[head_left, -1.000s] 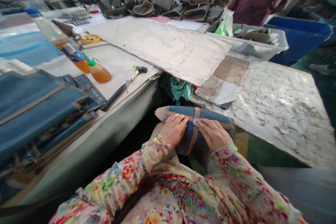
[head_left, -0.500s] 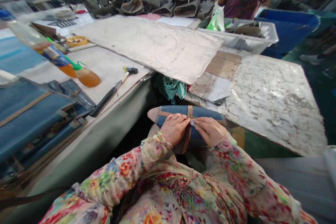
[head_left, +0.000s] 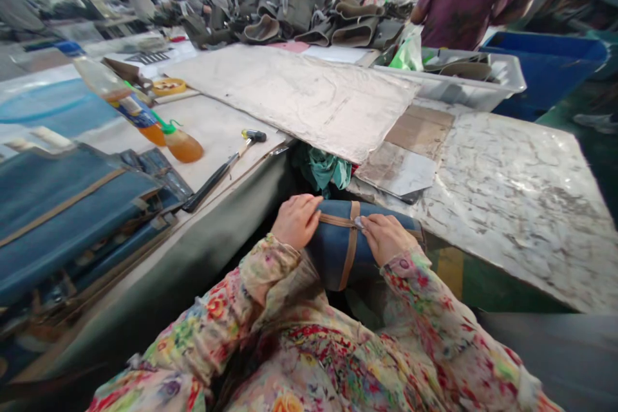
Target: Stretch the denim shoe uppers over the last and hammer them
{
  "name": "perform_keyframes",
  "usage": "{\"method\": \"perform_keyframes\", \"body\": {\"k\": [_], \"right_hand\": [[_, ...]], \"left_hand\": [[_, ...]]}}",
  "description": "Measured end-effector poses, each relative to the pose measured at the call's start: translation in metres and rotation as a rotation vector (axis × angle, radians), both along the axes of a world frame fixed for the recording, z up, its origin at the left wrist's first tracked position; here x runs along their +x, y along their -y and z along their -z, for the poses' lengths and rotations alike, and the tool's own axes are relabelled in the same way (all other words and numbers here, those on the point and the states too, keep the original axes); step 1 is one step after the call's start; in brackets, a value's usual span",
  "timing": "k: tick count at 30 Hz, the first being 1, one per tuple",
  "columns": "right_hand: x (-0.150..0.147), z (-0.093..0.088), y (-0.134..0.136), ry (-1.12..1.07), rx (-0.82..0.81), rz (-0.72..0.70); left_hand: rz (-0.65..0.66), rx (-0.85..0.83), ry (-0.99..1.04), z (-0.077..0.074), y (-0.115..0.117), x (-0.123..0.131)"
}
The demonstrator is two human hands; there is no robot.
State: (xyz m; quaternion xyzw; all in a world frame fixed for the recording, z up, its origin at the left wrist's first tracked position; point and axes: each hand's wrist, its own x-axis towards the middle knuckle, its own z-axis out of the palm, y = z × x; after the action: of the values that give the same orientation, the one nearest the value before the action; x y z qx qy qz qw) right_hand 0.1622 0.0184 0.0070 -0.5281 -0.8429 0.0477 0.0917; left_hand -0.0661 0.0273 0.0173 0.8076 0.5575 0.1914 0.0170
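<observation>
A blue leather-like piece (head_left: 333, 251) with tan straps crossing on it lies in front of my body, curved over something rounded. My left hand (head_left: 297, 220) grips its left end, fingers bent over the top edge. Near the strap crossing, my right hand (head_left: 389, 238) pinches a small pale scrap (head_left: 358, 223) between thumb and fingers and presses it against the blue piece. The scrap's kind is too small to make out. My left hand hides the far left end of the piece.
A hammer (head_left: 226, 167) lies along the left table's edge, near a green-capped squeeze bottle (head_left: 183, 147) and a larger tilted bottle (head_left: 138, 117). Blue strapped pieces (head_left: 62, 199) are stacked at left. A stained board (head_left: 309, 90) spans the tables; a white bin (head_left: 502, 80) stands behind.
My left hand has moved left, from beside the strap crossing to the piece's left end. My right hand stays near the crossing with the pale scrap. The view has tilted up slightly.
</observation>
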Motion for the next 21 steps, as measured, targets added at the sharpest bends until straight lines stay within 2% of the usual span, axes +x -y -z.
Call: {"method": "perform_keyframes", "body": {"k": [3,6,8,10,12,15,18,21], "right_hand": [[0.001,0.005,0.001,-0.026,0.019,0.003],[0.001,0.014,0.004,-0.077,0.073,0.015],[0.000,0.018,0.005,-0.099,0.109,0.028],[0.000,0.021,0.005,-0.109,0.135,0.028],[0.001,0.022,0.005,-0.113,0.153,0.024],[0.008,0.023,0.010,-0.123,0.190,0.024],[0.016,0.024,0.024,-0.149,0.225,0.039],[0.020,0.024,0.038,-0.194,0.244,0.068]], "left_hand": [[-0.321,0.098,-0.080,-0.019,-0.015,-0.064],[-0.512,0.148,-0.088,-0.028,-0.023,-0.126],[-0.619,0.089,-0.089,-0.027,-0.027,-0.154],[-0.681,0.019,-0.092,-0.025,-0.032,-0.167],[-0.692,-0.024,-0.094,-0.028,-0.035,-0.168],[-0.637,-0.115,-0.099,-0.041,-0.029,-0.155],[-0.534,-0.238,-0.034,-0.055,-0.004,-0.131],[-0.336,-0.416,0.141,-0.056,0.031,-0.099]]}}
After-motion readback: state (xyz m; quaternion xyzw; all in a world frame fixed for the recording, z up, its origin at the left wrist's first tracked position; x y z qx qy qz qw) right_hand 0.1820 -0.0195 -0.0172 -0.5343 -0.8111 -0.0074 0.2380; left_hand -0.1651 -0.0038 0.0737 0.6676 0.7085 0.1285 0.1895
